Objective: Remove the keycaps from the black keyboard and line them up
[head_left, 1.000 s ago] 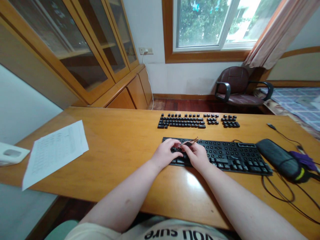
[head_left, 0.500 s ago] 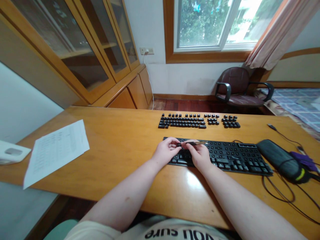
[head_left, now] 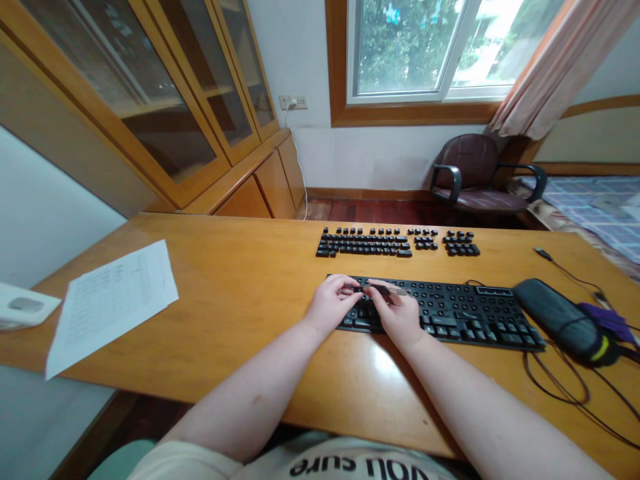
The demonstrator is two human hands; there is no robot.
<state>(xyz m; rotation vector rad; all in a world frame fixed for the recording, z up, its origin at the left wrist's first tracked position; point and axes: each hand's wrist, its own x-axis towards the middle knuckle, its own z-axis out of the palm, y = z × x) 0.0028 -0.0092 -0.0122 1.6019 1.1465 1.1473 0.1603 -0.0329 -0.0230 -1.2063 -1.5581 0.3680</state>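
Note:
My left hand point(head_left: 333, 297) pinches a small black keycap point(head_left: 358, 289) over the left part of a black keyboard point(head_left: 465, 313). Facing it, my right hand point(head_left: 399, 312) grips a thin brush-like tool point(head_left: 383, 290) with a dark body and a paler end pointing right. Its other end meets the keycap between my fingertips, where the contact is partly hidden. Many keys are off the keyboard's upper rows, while the rows nearest me still carry caps at the right. Behind the keyboard, loose black keycaps point(head_left: 373, 245) lie in keyboard-like rows on the wooden desk point(head_left: 240, 280).
To the right lie a dark elongated case point(head_left: 560, 320), a purple cloth point(head_left: 607, 321), loose black cables point(head_left: 560, 390) and a USB plug point(head_left: 543, 253). Paper sheets point(head_left: 117, 300) and a white object point(head_left: 27, 305) are at the left. A chair point(head_left: 473, 173) stands beyond the desk.
The tool in my right hand has turned a little, its pale end dipping lower and nearer the hand. My left hand stays almost in place with the keycap.

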